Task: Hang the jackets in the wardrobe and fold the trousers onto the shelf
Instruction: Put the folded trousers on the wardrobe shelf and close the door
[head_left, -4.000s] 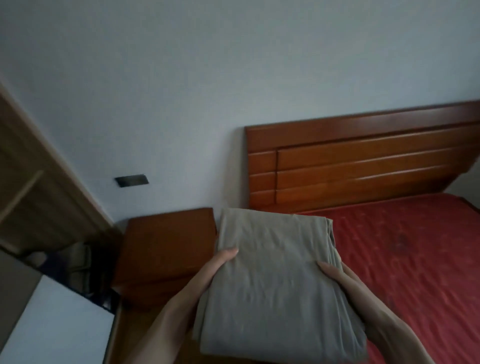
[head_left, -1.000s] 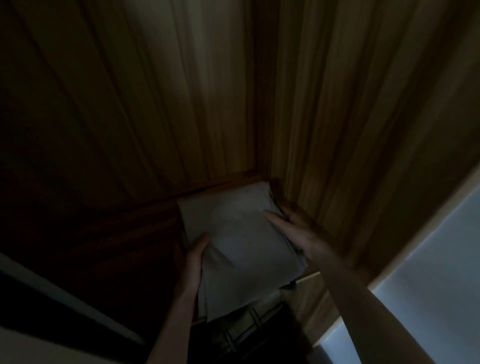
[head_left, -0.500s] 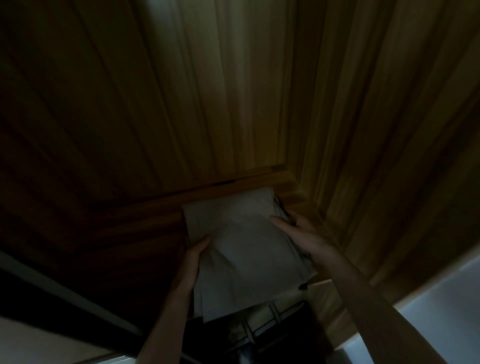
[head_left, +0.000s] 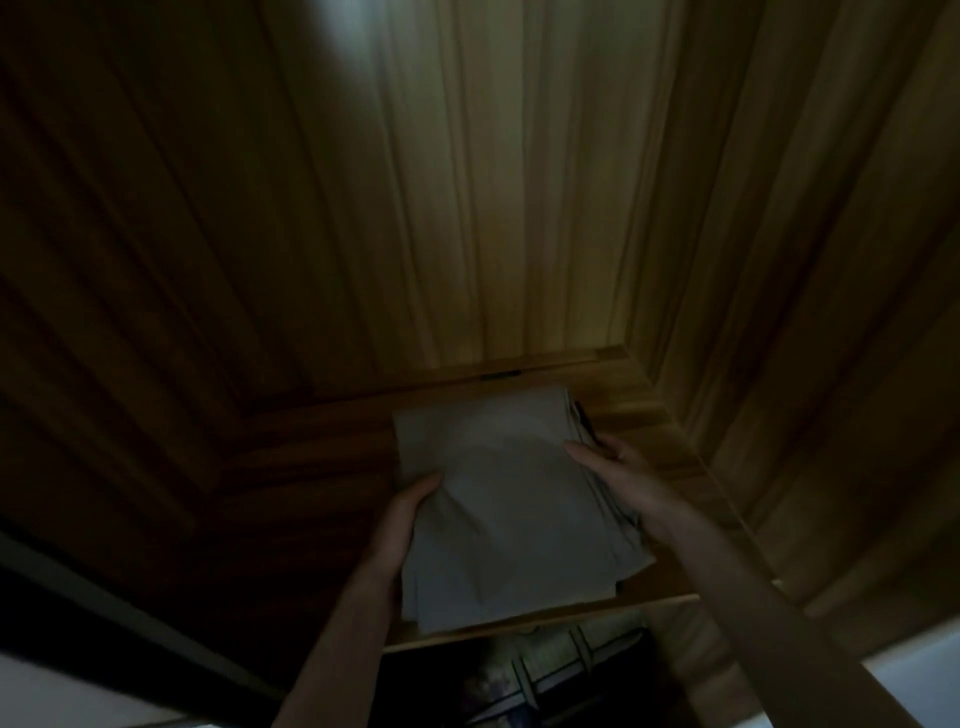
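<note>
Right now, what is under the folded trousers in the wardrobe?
The folded trousers lie on a wooden shelf, both hands gripping their sides. Below the shelf's front edge some hangers show. Whatever lies directly beneath the cloth is covered.

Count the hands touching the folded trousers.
2. The left hand grips the left edge of the folded trousers, thumb on top; the right hand holds their right edge. The trousers lie on the wardrobe shelf.

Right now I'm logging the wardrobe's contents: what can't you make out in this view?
- Head view: fingers of left hand and right hand, hidden under the folded trousers.
- Items below the shelf: dark, cut off by its front edge.
- Wardrobe's left side: too dark.
</note>
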